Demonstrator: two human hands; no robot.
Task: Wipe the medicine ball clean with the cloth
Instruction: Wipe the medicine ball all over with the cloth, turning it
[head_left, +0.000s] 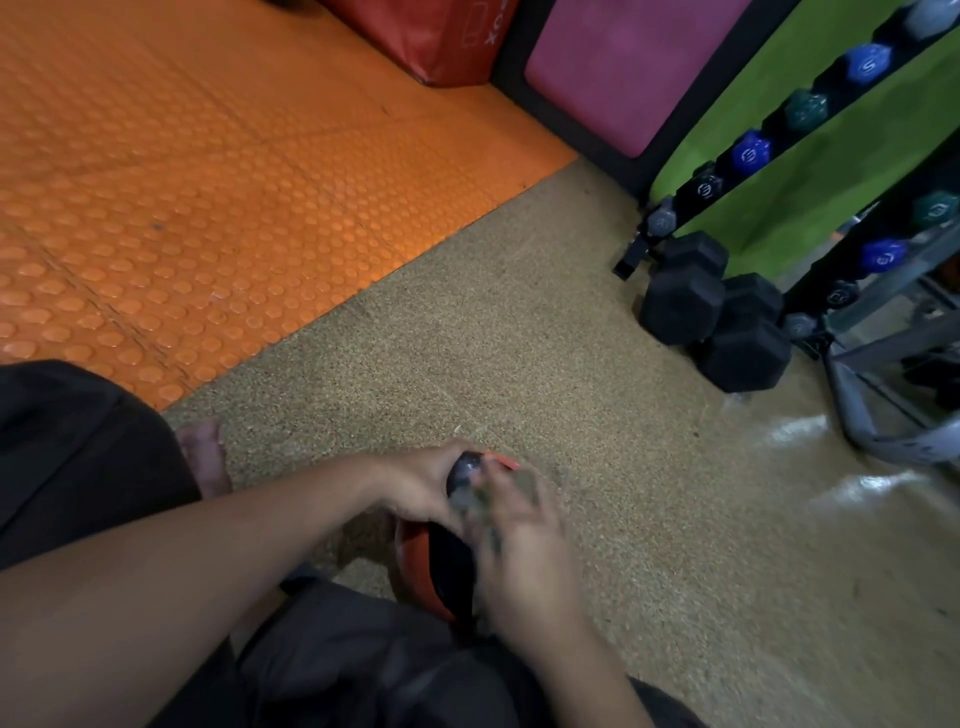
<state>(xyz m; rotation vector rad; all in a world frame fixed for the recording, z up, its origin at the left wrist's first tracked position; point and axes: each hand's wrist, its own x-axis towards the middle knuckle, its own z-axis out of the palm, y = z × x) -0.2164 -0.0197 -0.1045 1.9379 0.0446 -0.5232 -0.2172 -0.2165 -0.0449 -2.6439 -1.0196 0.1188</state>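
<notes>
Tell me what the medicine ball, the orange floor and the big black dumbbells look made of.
Medicine ball: orange and black, looks like rubber or vinyl with a dull sheen; blur leaves it open. Orange floor: moulded rubber-like matting, with raised round studs. Black dumbbells: matte hexagonal heads, probably rubber-coated.

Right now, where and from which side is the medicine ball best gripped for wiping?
Probably on its upper far curve, from the left, where the left hand already holds it. The medicine ball sits low between the knees, its near side blocked by the legs. That leaves the right hand, blurred, with the cloth, free on the right face.
</notes>
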